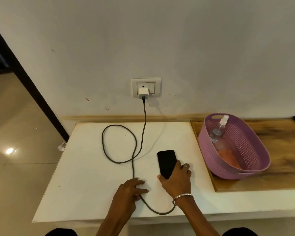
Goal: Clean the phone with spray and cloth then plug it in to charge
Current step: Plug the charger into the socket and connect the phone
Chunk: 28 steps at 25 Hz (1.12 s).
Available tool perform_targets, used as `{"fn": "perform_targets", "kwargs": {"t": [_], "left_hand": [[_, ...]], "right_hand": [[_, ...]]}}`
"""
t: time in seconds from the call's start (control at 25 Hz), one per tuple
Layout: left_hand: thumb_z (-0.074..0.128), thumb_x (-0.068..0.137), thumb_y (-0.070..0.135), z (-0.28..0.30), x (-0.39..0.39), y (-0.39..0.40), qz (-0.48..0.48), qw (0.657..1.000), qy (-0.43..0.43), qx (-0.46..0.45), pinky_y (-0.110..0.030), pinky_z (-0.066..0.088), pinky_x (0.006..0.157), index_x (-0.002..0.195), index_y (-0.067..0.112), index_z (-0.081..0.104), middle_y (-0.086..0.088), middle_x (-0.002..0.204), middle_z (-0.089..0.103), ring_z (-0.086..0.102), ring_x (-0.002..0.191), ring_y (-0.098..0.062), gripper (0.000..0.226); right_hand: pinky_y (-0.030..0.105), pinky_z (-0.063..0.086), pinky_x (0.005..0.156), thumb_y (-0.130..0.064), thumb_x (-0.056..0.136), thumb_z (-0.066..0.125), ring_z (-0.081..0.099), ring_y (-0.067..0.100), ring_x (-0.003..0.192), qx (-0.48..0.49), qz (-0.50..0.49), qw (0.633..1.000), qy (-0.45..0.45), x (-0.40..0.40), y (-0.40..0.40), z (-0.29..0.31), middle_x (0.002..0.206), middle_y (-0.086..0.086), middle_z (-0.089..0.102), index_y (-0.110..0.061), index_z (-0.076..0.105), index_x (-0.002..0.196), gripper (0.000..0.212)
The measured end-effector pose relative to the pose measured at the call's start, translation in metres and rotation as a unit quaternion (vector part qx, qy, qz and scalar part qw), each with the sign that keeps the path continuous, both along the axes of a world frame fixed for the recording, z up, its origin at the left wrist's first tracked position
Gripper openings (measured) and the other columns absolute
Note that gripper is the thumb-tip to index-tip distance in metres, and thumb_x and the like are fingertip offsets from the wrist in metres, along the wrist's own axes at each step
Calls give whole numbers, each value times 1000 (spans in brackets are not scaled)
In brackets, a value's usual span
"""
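**Q:** Where is the phone (166,163), and what has hold of it?

**A:** On the white tabletop (92,184), right of centre and nearer the front edge. The right hand (177,181) grips its near end, with the thumb on the left side and the fingers curled round the right side. Its long axis runs from the front edge toward the back edge.

**Q:** And the charging cable (144,123)?

**A:** It drops from the white charger adapter (143,93) in the wall socket (157,82), makes a loop, then passes under the left hand (128,189). That hand's fingers lie nearly straight across it and hold nothing. From there it curves along the front edge and vanishes behind the right wrist. The plug is hidden, so whether it is seated cannot be told.

**Q:** Which relation governs the next move?

**A:** Probably plug to port. The phone's near end faces the front edge, where the cable arrives, and the right hand is nearer.

**Q:** Materials?

**A:** The phone is a glossy black slab with rounded corners. The cable looks like a dull, braided cord. A clear spray bottle (218,132) and an orange cloth (228,155) sit in a perforated purple plastic basket (209,160) beyond the right edge.
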<state>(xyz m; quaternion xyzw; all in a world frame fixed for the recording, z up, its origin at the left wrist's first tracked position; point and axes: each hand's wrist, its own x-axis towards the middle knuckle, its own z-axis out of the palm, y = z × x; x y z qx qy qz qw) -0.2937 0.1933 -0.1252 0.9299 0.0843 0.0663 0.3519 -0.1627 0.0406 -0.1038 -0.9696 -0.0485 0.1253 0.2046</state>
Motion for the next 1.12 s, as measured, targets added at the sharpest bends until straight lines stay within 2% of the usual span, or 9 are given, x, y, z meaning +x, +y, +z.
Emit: {"fn": "perform_targets", "kwargs": {"t": [0.16, 0.36, 0.48, 0.6, 0.68, 0.72, 0.84, 0.96, 1.12], "left_hand": [[71, 79, -9, -1, 0, 0, 9, 1000, 3, -11, 2, 25, 102, 102, 28, 78, 13, 131, 59, 42, 133, -5, 44], [59, 87, 0, 9, -1, 4, -49, 997, 56, 20, -20, 23, 115, 114, 47, 66, 31, 143, 34, 16, 140, 7, 55], [59, 75, -3, 15, -1, 5, -13, 999, -8, -35, -28, 33, 112, 106, 46, 70, 27, 138, 46, 31, 135, 4, 59], [67, 64, -8, 16, 4, 5, 60, 993, -101, -29, -28, 53, 86, 92, 39, 77, 25, 118, 63, 44, 113, 6, 55], [73, 55, -13, 15, 13, 6, 83, 986, -142, -11, -21, 55, 71, 85, 38, 77, 26, 105, 67, 48, 102, 5, 60], [74, 53, -14, 16, 19, 6, 88, 982, -167, -7, -18, 53, 68, 84, 37, 77, 27, 100, 68, 50, 98, 5, 60], [73, 63, -7, 37, 44, 4, 107, 963, -247, 7, -23, 53, 72, 90, 32, 77, 25, 94, 67, 54, 95, 0, 48], [72, 75, -6, 73, 82, 12, 165, 949, -268, 3, -32, 55, 81, 105, 23, 75, 13, 99, 69, 58, 101, -10, 42], [68, 78, -10, 102, 116, 29, 190, 935, -298, 1, -24, 49, 88, 109, 14, 73, 4, 102, 71, 60, 102, -15, 40]], "right_hand": [[37, 43, 104, -66, 78, 57, 37, 35, 132, -84, 6, 996, -24, -9, 3, 1, 149, 18, 31, -7, 23, 146, 96], [40, 41, 105, -63, 80, 58, 34, 38, 135, -102, 54, 992, 44, 8, 0, 14, 154, 21, 21, -5, 17, 148, 98], [42, 36, 109, -59, 87, 51, 29, 40, 138, -74, 80, 993, 43, 47, 5, 37, 155, 24, 14, -7, 9, 150, 91], [42, 43, 100, -46, 94, 46, 45, 39, 127, -24, 111, 993, -40, 94, 27, 75, 150, 24, 26, -15, 13, 151, 72], [42, 49, 91, -38, 96, 47, 56, 37, 114, -11, 146, 984, -103, 118, 48, 98, 143, 23, 34, -20, 11, 151, 69], [42, 51, 86, -35, 95, 48, 60, 36, 107, -11, 166, 978, -129, 128, 59, 108, 140, 23, 37, -22, 7, 152, 71], [40, 54, 76, -30, 94, 50, 64, 34, 92, -31, 212, 957, -195, 149, 87, 125, 137, 25, 39, -24, -4, 151, 80], [39, 52, 69, -28, 93, 51, 62, 32, 82, -56, 244, 942, -223, 165, 109, 129, 129, 26, 42, -25, -8, 151, 83], [35, 47, 60, -20, 91, 54, 57, 28, 71, -103, 245, 937, -228, 175, 123, 118, 129, 28, 42, -27, -11, 150, 88]]}}
